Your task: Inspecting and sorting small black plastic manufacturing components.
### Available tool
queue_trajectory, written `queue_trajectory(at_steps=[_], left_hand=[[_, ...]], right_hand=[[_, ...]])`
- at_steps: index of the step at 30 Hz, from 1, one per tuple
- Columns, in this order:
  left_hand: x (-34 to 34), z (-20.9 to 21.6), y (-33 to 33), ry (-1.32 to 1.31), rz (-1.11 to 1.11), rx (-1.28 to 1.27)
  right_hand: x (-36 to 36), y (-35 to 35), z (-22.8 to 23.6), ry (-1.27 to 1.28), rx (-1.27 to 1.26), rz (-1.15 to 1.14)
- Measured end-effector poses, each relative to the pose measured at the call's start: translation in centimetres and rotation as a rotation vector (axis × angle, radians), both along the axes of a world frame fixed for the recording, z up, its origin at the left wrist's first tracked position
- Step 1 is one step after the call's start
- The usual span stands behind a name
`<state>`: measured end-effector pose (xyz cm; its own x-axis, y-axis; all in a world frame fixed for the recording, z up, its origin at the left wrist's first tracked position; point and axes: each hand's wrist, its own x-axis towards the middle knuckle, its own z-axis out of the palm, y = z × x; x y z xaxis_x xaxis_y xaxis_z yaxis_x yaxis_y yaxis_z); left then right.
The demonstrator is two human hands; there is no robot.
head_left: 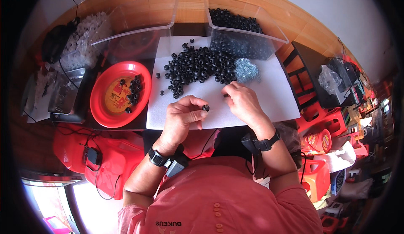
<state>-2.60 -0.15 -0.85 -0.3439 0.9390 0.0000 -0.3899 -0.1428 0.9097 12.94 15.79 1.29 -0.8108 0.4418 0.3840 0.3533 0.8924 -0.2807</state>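
Over the white sheet, my left hand [179,118] pinches a small round black plastic piece [205,107] between thumb and fingertips; a hole shows in its end. To its right my right hand [244,101] is closed, fingertips together and pointing down at the sheet, with a dark bit showing by them that is too small to name. Just beyond both hands lies a large heap of similar black pieces [195,65]. A small pile of shiny, pale bluish bits [246,69] touches the heap's right end, close to my right fingertips.
A red plate [97,109] with several black pieces stands left of the white sheet [269,107]. Behind are a clear bin [269,44] filled with black pieces and another clear bin [139,34]. Translucent plastic parts [86,36] and a metal tray [65,97] lie far left.
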Motion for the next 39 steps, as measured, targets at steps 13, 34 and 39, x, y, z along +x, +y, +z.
queue_trajectory(at_steps=[13,34,39], left_hand=[[-0.2,0.1,-0.1,-0.113,-0.003,0.005],[-0.3,0.2,0.4,-0.152,-0.009,-0.016],[-0.1,0.1,0.6,-0.132,0.014,-0.016]], right_hand=[[0.2,0.8,-0.9,0.008,0.073,-0.092],[-0.4,0.0,-1.2,0.144,0.064,-0.045],[-1.4,-2.2,1.0,0.419,-0.449,0.186]])
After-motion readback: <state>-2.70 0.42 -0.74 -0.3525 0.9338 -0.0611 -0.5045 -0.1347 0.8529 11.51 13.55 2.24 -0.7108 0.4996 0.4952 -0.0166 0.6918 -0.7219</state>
